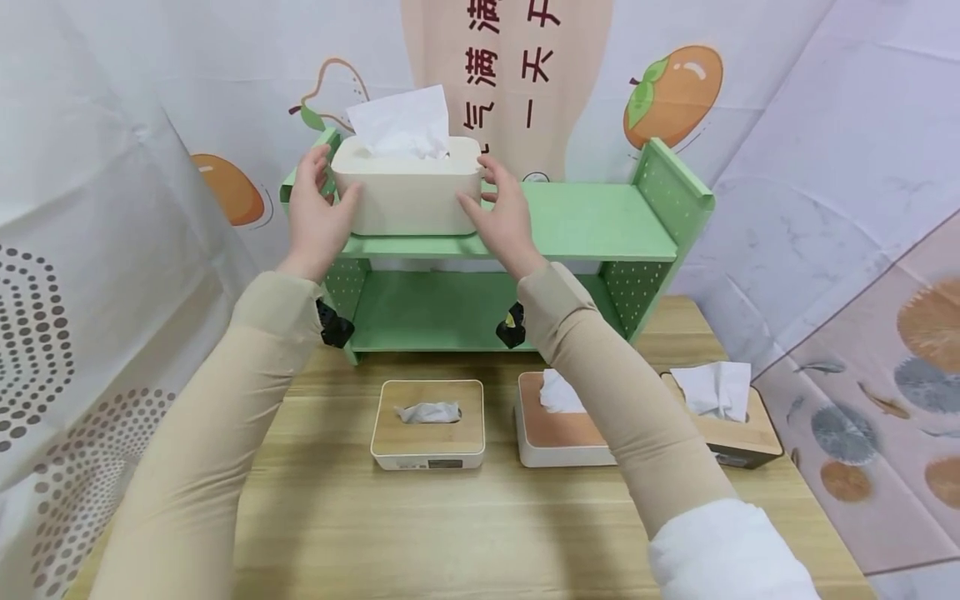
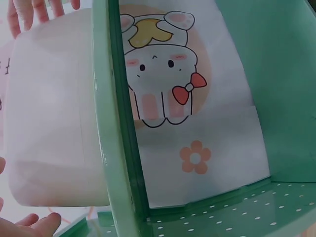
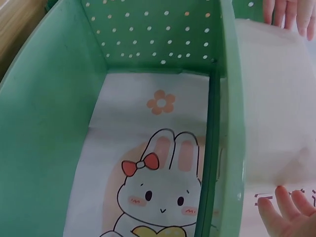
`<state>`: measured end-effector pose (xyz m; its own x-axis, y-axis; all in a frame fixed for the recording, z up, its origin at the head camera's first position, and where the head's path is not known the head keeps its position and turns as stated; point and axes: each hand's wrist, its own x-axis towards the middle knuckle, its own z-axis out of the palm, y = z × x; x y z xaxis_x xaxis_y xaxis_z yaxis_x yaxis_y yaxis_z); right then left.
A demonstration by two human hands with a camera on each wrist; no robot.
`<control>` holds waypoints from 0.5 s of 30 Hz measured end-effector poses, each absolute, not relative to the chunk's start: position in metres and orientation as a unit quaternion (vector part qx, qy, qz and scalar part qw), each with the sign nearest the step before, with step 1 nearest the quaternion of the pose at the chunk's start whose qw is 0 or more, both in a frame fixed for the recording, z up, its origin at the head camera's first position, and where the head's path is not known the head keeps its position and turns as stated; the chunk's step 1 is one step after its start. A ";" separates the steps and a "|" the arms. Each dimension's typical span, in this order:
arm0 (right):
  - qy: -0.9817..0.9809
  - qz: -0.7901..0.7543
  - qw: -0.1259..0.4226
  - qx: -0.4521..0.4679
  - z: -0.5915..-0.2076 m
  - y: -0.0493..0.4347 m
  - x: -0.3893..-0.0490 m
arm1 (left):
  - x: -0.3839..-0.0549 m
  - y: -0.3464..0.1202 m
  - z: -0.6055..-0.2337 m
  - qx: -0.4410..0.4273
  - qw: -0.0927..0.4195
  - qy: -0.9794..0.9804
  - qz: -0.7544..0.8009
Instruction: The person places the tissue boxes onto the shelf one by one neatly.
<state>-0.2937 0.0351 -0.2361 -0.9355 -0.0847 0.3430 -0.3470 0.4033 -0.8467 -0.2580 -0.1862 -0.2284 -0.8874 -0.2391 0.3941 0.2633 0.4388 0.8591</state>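
A cream tissue box with a white tissue sticking up from its top stands on the upper board of a green shelf, at the left end. My left hand is at the box's left side, fingers spread, thumb near the front corner. On the opposite side is my right hand, its fingers also apart and loosely bent. Both wrist views show the box from below the board, with small gaps beside the thumb of the left hand and most fingers of the right hand.
On the wooden table lie a wood-topped tissue box, a brown-topped white one, partly behind my right arm, and a dark-sided one at the right. The shelf's raised right end panel stands above the upper board. Printed cloth hangs behind.
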 end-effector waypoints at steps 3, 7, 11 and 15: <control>-0.818 0.547 0.118 0.135 -0.237 0.036 -0.288 | -0.252 -0.188 -0.231 -0.015 0.237 -0.810 -0.536; -0.808 0.559 0.107 0.151 -0.240 0.038 -0.279 | -0.241 -0.187 -0.236 -0.026 0.236 -0.807 -0.540; -0.797 0.570 0.094 0.175 -0.248 0.042 -0.269 | -0.229 -0.183 -0.245 -0.040 0.230 -0.811 -0.536; -0.787 0.583 0.079 0.185 -0.259 0.048 -0.257 | -0.217 -0.178 -0.262 -0.070 0.219 -0.812 -0.536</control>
